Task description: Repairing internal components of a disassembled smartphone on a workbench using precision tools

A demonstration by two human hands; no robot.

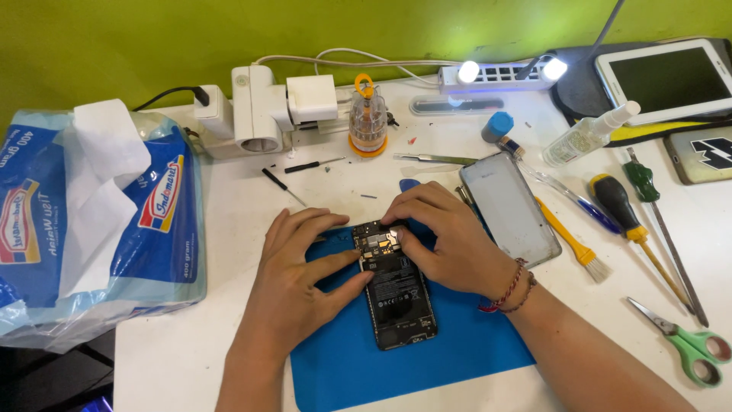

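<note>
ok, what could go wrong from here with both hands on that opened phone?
Both hands, left hand and right hand, press on the opened phone; a slip could bend the exposed board. The removed back cover lies close to the right wrist and could get knocked. The loose screwdriver bits on the white table could roll away.

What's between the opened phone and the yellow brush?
Head view: the right hand and the detached back cover lie between the phone and the brush.

Right hand point(450, 240) covers the opened phone point(396, 294) at its far right corner, fingertips hiding whatever they pinch. Blue mat point(427, 358) runs off the near edge. Far right, the tablet point(667, 72) is clipped; tissue pack point(91, 221) cropped left.
</note>
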